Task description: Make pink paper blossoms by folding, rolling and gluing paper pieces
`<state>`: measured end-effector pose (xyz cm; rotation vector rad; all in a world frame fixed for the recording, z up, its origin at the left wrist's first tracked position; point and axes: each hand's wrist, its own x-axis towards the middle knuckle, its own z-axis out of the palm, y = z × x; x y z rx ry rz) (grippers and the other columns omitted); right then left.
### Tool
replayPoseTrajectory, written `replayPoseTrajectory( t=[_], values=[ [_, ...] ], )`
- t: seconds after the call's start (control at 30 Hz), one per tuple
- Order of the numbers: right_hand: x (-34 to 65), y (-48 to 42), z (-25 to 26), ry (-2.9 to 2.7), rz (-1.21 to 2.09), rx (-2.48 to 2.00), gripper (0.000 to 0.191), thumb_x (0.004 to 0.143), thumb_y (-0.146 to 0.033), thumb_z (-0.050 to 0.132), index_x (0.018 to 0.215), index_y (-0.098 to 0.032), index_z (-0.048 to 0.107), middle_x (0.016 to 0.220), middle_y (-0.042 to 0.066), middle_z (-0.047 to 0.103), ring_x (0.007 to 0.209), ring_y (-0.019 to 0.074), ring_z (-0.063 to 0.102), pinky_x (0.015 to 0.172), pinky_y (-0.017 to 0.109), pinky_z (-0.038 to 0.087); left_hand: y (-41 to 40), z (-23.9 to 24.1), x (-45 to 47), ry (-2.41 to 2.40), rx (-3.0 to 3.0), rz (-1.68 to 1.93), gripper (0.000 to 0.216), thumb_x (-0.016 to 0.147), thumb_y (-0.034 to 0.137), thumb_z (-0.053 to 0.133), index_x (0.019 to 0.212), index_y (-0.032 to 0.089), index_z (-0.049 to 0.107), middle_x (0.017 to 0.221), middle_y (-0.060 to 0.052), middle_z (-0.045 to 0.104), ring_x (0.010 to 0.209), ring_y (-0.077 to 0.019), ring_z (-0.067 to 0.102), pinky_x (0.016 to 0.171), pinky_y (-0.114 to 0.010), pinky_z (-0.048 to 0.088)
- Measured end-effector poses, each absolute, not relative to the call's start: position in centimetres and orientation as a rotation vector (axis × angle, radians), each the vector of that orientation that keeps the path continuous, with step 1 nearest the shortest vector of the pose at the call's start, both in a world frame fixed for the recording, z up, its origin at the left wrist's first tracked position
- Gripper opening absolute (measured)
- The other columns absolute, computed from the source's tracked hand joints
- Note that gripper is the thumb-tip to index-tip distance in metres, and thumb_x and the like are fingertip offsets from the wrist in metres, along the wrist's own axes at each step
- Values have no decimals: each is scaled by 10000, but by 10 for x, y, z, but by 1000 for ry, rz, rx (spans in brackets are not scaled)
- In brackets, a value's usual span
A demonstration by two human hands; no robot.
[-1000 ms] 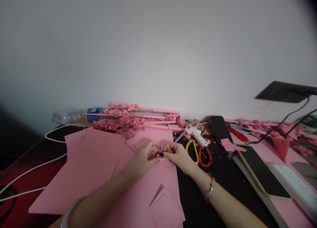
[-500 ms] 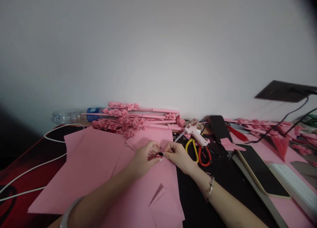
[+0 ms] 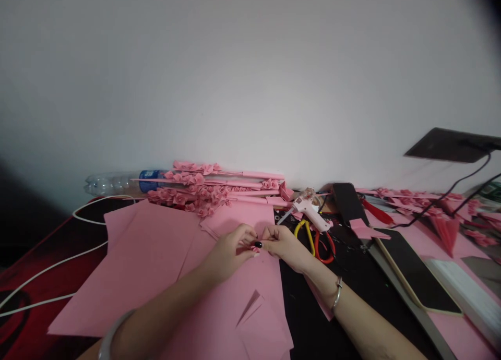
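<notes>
My left hand (image 3: 230, 251) and my right hand (image 3: 285, 247) meet over the pink paper sheets (image 3: 262, 276), with fingertips pinched together. Between them is a small piece of pink paper, mostly hidden by the fingers, so its shape does not show. A dark-nailed thumb of my right hand presses close to the left fingertips. Just right of my right hand lie scissors (image 3: 324, 248) with one yellow and one red handle. A pale pink glue gun (image 3: 315, 218) rests behind them. Under my right wrist, a pink paper flap (image 3: 320, 296) shows against the black mat.
Pink paper flowers (image 3: 207, 195) on rolled stems lie along the wall beside a plastic bottle (image 3: 113, 183). Large pink sheets (image 3: 148, 255) and a white cable (image 3: 50, 266) are at left. At right are a phone (image 3: 415, 268), a white box (image 3: 465, 292) and more flowers.
Both hands stay pinched together in nearly the same spot, with small finger shifts. A pink paper flap now shows below my right wrist. The view has shifted slightly.
</notes>
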<state>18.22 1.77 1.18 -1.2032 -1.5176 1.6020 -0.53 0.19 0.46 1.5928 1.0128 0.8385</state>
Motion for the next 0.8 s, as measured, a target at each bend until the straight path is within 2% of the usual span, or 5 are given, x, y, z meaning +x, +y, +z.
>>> replayPoseTrajectory(
  t=[0.3, 0.4, 0.5, 0.63, 0.8],
  values=[
    [184, 19, 3, -1438, 1482, -1152, 422, 780, -538, 671, 640, -211, 444, 437, -97, 369, 395, 63, 225, 416, 227, 164, 6, 4, -5, 1066, 1443, 906, 195, 713, 127, 653, 878, 194, 574, 874, -35, 705, 877, -194, 684, 847, -340, 535],
    [192, 23, 6, -1510, 1039, -1227, 320, 854, -457, 568, 678, -212, 463, 532, -56, 420, 460, 105, 357, 457, 241, 289, 11, -2, -7, 1077, 1359, 994, 227, 681, 132, 672, 882, 185, 581, 877, -36, 690, 882, -197, 680, 845, -349, 542],
    [212, 30, 17, -1648, 387, -1376, 114, 870, -280, 505, 867, -186, 570, 778, 44, 579, 691, 185, 537, 641, 307, 434, 16, -6, -9, 1110, 1298, 1038, 249, 679, 199, 721, 893, 184, 593, 916, -54, 696, 913, -214, 681, 867, -381, 551],
    [243, 38, 22, -1727, -167, -1604, 307, 816, -234, 535, 1108, -152, 577, 1171, 171, 575, 1096, 322, 523, 872, 441, 446, 18, -5, -12, 1120, 1262, 1003, 296, 700, 279, 745, 963, 197, 636, 1027, -87, 725, 983, -240, 683, 914, -420, 549],
    [264, 40, 11, -1639, -263, -2102, 483, 803, -271, 593, 1271, -163, 548, 1271, 187, 501, 1053, 357, 518, 788, 468, 459, 17, -2, -15, 1084, 1218, 969, 321, 710, 313, 751, 987, 161, 693, 1070, -91, 744, 1060, -260, 671, 970, -433, 520]
  ],
)
